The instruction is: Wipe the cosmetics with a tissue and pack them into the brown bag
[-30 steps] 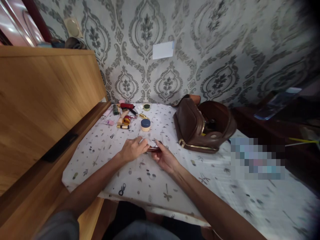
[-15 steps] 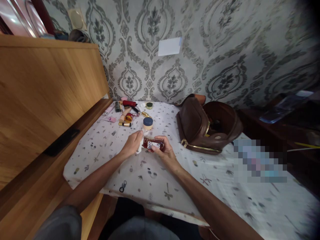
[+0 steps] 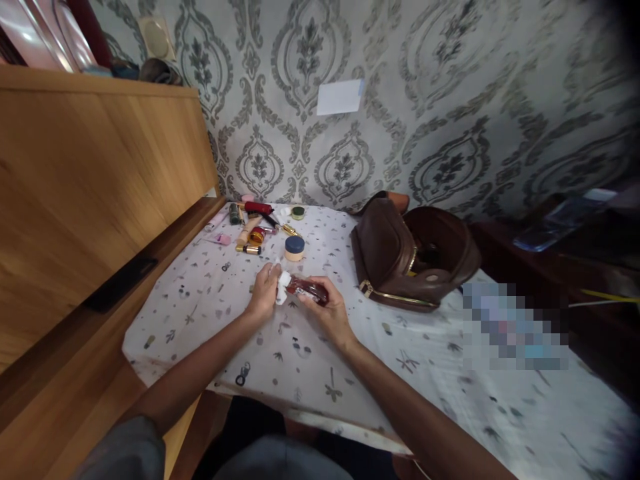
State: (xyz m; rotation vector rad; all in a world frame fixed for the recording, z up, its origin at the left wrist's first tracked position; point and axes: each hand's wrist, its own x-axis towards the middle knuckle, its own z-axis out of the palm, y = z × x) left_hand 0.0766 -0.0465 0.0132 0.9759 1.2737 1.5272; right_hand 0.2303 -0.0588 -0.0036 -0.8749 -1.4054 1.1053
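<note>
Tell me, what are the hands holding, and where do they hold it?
The right hand holds a small dark red bottle around its body. The left hand pinches a white tissue against the bottle's cap end.

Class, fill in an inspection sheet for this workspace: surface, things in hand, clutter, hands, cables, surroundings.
Surface: white patterned cloth covering the table.
Things in hand: small dark red bottle with white tissue at its end.
Clutter: cosmetics cluster, blue-lidded jar, open brown bag.
Hands: left hand holds the tissue; right hand grips the bottle.
Cables: nothing seen.
Surroundings: damask wallpaper, wooden panel at left.
</note>
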